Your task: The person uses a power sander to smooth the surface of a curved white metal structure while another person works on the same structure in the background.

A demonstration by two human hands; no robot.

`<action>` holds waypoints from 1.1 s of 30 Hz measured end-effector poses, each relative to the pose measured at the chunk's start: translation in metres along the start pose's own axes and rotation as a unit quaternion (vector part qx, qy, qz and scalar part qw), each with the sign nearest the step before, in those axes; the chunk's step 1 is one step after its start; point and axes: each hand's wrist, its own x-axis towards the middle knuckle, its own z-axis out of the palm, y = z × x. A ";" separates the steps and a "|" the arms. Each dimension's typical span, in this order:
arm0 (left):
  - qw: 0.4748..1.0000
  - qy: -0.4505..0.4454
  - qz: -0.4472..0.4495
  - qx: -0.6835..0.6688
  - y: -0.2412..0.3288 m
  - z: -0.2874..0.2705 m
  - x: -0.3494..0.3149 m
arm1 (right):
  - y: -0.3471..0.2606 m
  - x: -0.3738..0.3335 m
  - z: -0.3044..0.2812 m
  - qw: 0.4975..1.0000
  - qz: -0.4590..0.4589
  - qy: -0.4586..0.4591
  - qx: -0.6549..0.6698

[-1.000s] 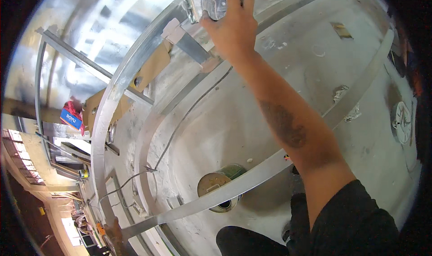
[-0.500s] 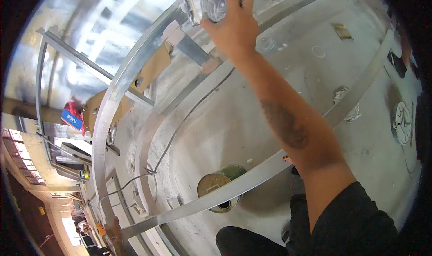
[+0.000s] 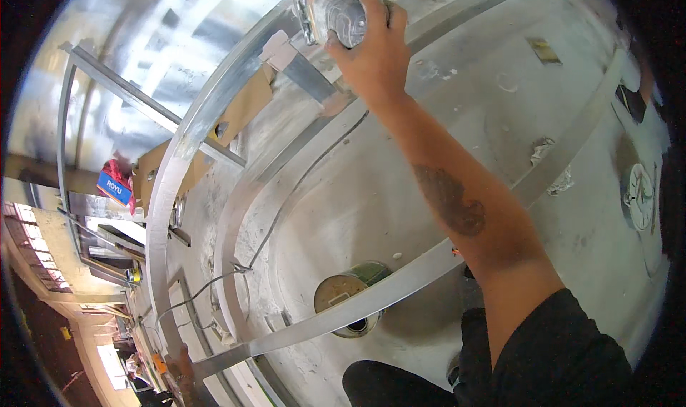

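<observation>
I am standing in what looks like a workshop. A large curved metal frame (image 3: 300, 334) takes much of the space, and under it the grey floor (image 3: 343, 242) is dusty and stained. A round can (image 3: 333, 290) is there too, a dark cable (image 3: 275, 228) runs loosely, and brown cardboard (image 3: 249, 103) lies near silvery, patchy sheeting (image 3: 207, 32).

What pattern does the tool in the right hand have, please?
The tool has pale swirls on grey, clearest in the head view.
</observation>
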 end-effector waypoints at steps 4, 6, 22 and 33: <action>0.999 -0.040 -0.022 -0.024 0.009 -0.007 0.001 | 0.008 -0.008 0.006 0.996 -0.087 0.015 -0.003; 0.999 -0.024 -0.028 -0.011 -0.011 -0.006 0.010 | 0.006 -0.009 0.008 0.995 -0.104 0.001 0.001; 0.999 -0.023 -0.023 0.023 -0.012 0.004 0.008 | 0.012 -0.005 0.003 0.998 -0.060 0.001 -0.002; 0.999 0.032 -0.007 0.003 -0.024 0.005 0.010 | 0.015 -0.009 0.007 0.993 -0.118 0.004 0.009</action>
